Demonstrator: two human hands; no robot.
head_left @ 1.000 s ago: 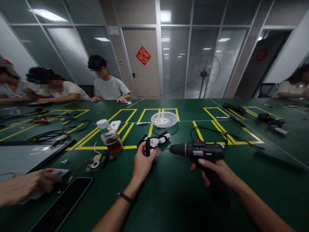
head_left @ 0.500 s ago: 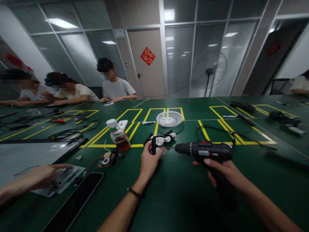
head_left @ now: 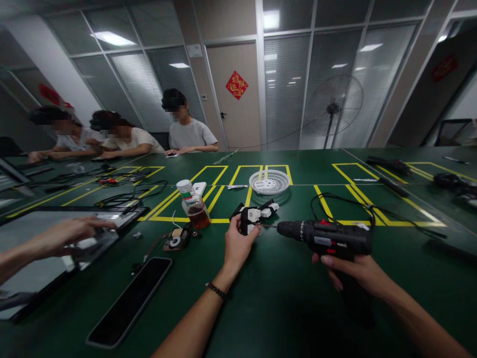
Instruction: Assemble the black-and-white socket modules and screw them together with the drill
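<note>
My right hand (head_left: 357,273) is wrapped round the handle of a black cordless drill (head_left: 328,237), its chuck facing left. A thin bit reaches from the chuck toward the white block-like piece with black parts (head_left: 253,215) in my left hand (head_left: 238,243). The bit's tip ends close to this piece; I cannot tell whether it touches. My left fingers are closed on the piece's near side, hiding part of it. A similar white piece (head_left: 269,210) lies against it on the right.
Behind my left hand stand a bottle of brown liquid (head_left: 197,211) and a white basket (head_left: 269,183). To the left lie a phone (head_left: 130,301), a small device with wires (head_left: 177,240) and a framed panel (head_left: 40,248), with a co-worker's hand (head_left: 82,231) over it. Black cables (head_left: 343,204) lie behind the drill.
The view has turned slightly left, so things sit further right. The co-worker's hand has moved away from the phone and over the panel. Both my hands keep their grips.
</note>
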